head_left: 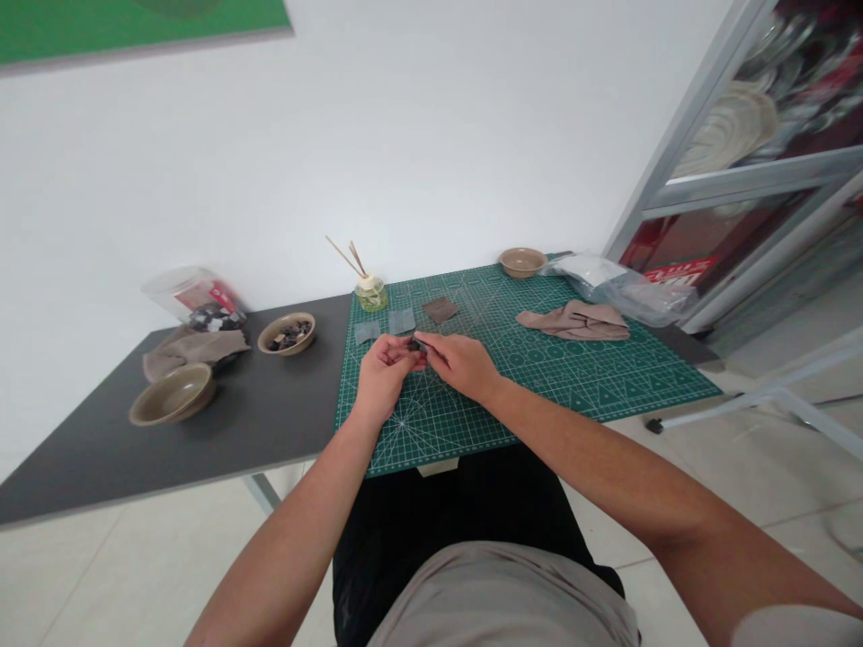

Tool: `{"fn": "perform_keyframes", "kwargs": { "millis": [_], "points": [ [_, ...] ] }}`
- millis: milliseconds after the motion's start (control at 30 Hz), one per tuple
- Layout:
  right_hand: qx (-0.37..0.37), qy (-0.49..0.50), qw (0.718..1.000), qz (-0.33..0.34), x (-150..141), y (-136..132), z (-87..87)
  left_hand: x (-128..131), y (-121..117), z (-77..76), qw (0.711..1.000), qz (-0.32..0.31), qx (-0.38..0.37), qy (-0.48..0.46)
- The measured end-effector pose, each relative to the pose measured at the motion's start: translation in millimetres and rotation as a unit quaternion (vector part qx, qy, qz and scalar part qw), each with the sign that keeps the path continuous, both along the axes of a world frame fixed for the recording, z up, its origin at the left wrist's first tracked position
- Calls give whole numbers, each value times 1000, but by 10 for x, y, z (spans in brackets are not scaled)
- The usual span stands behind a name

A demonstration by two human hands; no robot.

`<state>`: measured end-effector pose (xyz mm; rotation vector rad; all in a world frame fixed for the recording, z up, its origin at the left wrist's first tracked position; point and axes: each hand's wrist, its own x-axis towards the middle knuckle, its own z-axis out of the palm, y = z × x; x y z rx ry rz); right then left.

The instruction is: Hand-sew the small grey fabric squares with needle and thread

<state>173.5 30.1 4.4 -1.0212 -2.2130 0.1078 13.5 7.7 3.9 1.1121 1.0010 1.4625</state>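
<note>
My left hand [383,373] and my right hand [462,361] meet over the green cutting mat [539,377]. Between their fingertips they pinch a small dark piece [413,344], mostly covered by the fingers, so its kind is unclear. Just beyond the hands, two grey-blue squares [401,320] and a brown square [440,310] lie flat on the mat. A crumpled brownish-pink cloth [576,321] rests to the right of my right hand. To the left of my left hand, a tan bowl [298,344] holds small dark and light pieces.
A reed diffuser [370,294] stands at the mat's back edge. Another bowl [523,261] and a clear plastic bag [620,279] sit back right. On the dark table [270,440], at left, are a larger bowl [172,395], a cloth [195,350] and a tipped clear tub [192,292].
</note>
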Motion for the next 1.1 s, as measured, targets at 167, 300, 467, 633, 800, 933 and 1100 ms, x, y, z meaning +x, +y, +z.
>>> {"fn": "perform_keyframes", "kwargs": {
  "millis": [167, 300, 467, 633, 800, 933, 1100],
  "points": [
    [54, 28, 996, 60, 11, 22, -6, -17, -3, 1, 997, 29, 11, 68],
    [68, 16, 994, 81, 18, 44, 0, -12, -1, 1, 997, 27, 8, 68],
    [54, 9, 995, 80, 26, 61, -1, -1, -4, 15, 998, 33, -5, 53],
    [55, 7, 996, 76, 24, 59, -8, -8, 1, 12, 998, 20, -3, 58],
    [44, -3, 994, 98, 14, 30, 15, -3, 2, 0, 998, 15, 7, 53],
    [30, -5, 997, 65, 19, 17, 30, -2, 2, -1, 999, 21, 8, 42],
    [37, -10, 994, 99, 20, 5, 27, -12, -5, 9, 996, 15, 19, 87]
  ]
}}
